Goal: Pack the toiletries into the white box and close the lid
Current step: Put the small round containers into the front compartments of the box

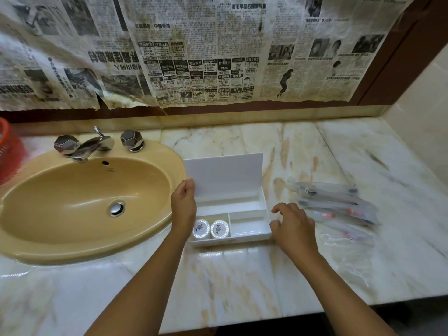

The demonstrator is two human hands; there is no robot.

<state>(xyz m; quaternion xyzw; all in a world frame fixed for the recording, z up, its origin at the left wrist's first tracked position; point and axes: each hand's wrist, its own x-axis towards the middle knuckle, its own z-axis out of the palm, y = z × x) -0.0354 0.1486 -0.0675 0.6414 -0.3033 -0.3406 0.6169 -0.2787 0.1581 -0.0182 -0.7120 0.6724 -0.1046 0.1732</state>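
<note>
White box (244, 229) sits open on the marble counter (242, 282), just right of the tan oval sink (80, 202) and near the middle of the scene. Its lid (224, 174) stands upright at the far side, and the left hand (183, 206) pinches the lid's left edge between thumb and curled fingers. Inside, the box is split into compartments: a long one along the far side, a smaller one at the near left and two narrow ones at the near right. Two round wrapped soaps (211, 229) lie side by side in the near-left compartment, touching or almost touching each other; the other compartments show only white plastic. The right hand (292, 227) hovers just beside the box's right end, fingers loosely bent and gripping nothing; whether any fingertip touches the box wall cannot be told. Further right on the counter lies a loose fan of clear-wrapped toothbrush packets (337, 209), overlapping one another and blurred, well apart from the box but near the right hand. At the far rim of the sink stand a chrome tap (91, 146) and two faceted knobs. Sheets of newspaper (194, 49) cover the wall behind, and the edge of a red basket (8, 151) shows at the far left.
</note>
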